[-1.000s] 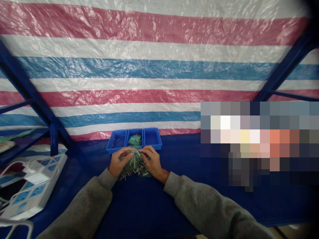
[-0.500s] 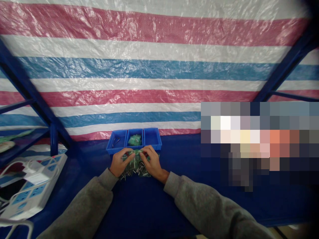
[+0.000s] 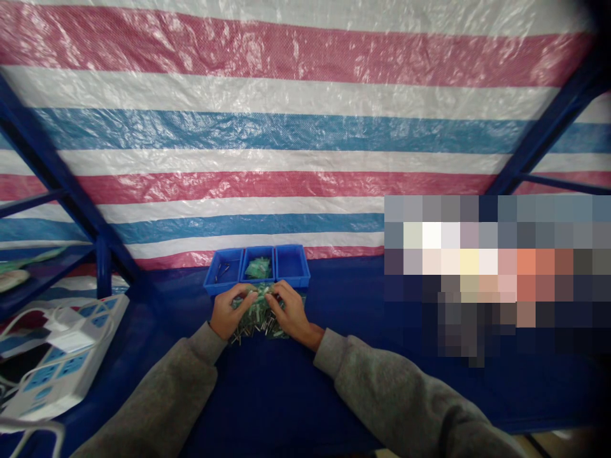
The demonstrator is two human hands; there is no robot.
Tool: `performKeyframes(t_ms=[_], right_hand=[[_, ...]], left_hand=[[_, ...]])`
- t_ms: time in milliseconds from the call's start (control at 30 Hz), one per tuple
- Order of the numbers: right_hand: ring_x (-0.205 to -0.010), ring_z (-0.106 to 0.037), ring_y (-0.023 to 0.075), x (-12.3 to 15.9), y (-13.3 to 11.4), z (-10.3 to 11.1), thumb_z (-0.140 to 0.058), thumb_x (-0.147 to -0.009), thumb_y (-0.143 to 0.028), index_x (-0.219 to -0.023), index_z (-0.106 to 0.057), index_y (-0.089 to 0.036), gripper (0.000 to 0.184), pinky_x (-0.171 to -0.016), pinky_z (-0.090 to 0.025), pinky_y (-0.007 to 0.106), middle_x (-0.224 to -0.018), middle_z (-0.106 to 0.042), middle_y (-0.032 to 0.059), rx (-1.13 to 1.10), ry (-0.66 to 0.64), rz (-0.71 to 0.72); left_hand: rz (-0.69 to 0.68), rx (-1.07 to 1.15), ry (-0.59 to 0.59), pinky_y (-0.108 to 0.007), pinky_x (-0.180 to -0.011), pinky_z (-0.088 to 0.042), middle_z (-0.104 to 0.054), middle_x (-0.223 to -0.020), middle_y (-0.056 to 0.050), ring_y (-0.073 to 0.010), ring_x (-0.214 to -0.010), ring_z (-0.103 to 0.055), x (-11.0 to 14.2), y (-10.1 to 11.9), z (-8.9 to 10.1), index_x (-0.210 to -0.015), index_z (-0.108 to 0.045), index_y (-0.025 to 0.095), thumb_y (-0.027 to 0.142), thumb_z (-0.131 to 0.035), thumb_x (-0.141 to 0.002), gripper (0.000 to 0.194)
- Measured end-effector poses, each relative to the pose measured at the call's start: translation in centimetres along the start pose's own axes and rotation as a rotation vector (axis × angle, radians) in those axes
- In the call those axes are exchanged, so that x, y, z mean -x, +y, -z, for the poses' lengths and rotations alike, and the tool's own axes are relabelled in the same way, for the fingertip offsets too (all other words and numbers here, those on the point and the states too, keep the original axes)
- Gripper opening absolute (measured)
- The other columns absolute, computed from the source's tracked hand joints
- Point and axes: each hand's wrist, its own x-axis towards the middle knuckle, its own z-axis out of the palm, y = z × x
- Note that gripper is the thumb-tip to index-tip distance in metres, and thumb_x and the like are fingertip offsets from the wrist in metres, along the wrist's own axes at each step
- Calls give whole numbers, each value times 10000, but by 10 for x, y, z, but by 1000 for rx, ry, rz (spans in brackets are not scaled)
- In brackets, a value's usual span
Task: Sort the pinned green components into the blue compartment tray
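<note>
While both hands meet over the near middle of the blue table [image 3: 267, 401], a crinkled greenish plastic bag [image 3: 261, 292] is held between them. Its held edge runs left to right, parallel to the bins' row; the crumpling and the fingers hide its true long axis. The left hand [image 3: 230, 312] pinches it between thumb and fingertips, and the right hand [image 3: 292, 312] does likewise at the other end. Beneath lies a heap of slim metal pins [image 3: 256, 327], their shafts pointing mixed ways, several toward the near side.

Just beyond the hands, three blue bins stand side by side. The left bin [image 3: 231, 256] holds a few thin metal pieces [image 3: 221, 273] lying aslant, the middle bin [image 3: 258, 252] a mound of green plastic packets [image 3: 258, 268], and the right bin [image 3: 292, 264] shows its blue floor.

The bins' far side sits near the striped tarpaulin [image 3: 286, 130]. On the left, a white power strip [image 3: 57, 394] bounds the workspace; rightward, the tabletop extends broadly, its far part hidden by pixelation.
</note>
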Motion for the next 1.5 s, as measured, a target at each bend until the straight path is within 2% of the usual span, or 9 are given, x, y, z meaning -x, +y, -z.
performKeyframes(t_ms=[133,267,400,533,733,833,933,1333,1500], right_hand=[[-732,-533,150,1,2,0,-447,-901,-264,-989,-588,-180,187,-696,-441,264,-804,-564,38,-39,-6,-4],[-845,-552,162,2,3,0,-366,-918,-187,-1270,-451,-210,363,-762,-459,284,-925,-567,59,-85,53,-21],[-873,-547,154,3,6,-1,-426,-866,-128,-1220,-522,-254,387,-798,-464,301,-1104,-495,75,-42,56,38],[-811,-546,141,3,10,-3,-489,-812,-96,-1008,-639,-242,287,-766,-479,302,-1112,-473,69,-35,82,26],[-926,-564,174,1,5,-1,-494,-841,-163,-913,-624,-202,154,-800,-469,307,-1014,-572,74,-57,91,15],[-838,-595,164,0,3,0,-497,-856,-216,-914,-612,-187,132,-765,-475,289,-901,-634,57,-45,90,-6],[-727,-601,152,1,3,-1,-508,-858,-257,-885,-618,-174,140,-709,-473,270,-805,-648,39,-15,99,-44],[-725,-579,144,-1,2,-1,-546,-846,-264,-982,-618,-190,171,-683,-477,264,-842,-622,43,-58,69,-5],[-725,-557,145,-2,3,-1,-520,-864,-263,-816,-615,-185,132,-683,-462,265,-813,-603,44,-33,18,36]], left_hand=[[41,39,51,-255,-701,-506,-685,-817,-46,-169,-731,-634,-1,-2,1,-876,-666,155,324,-602,-785,203],[147,186,66,-221,-550,-491,-603,-608,26,-122,-543,-586,-2,-1,0,-1027,-584,160,330,-621,-771,309],[267,395,4,-204,-458,-477,-557,-569,65,-103,-450,-555,-2,3,-3,-1143,-438,175,340,-628,-764,455],[305,442,-44,-201,-423,-461,-549,-560,68,-99,-416,-534,-1,4,-5,-1052,-446,186,356,-611,-776,364],[99,121,-66,-244,-582,-472,-622,-759,-35,-142,-639,-581,-2,6,3,-869,-615,147,362,-460,-869,265],[-66,-56,-62,-296,-738,-474,-612,-866,-78,-189,-817,-583,-4,9,8,-838,-658,144,356,-443,-872,304],[-148,-136,-66,-298,-769,-471,-607,-870,-75,-186,-825,-579,-4,8,7,-850,-659,158,349,-525,-832,235],[-186,-144,-81,-303,-777,-492,-684,-844,-67,-178,-809,-619,-3,2,2,-866,-694,180,305,-561,-829,187],[-170,-153,-28,-265,-640,-487,-639,-689,-40,-150,-659,-595,-3,1,4,-732,-683,171,318,-568,-826,209]])
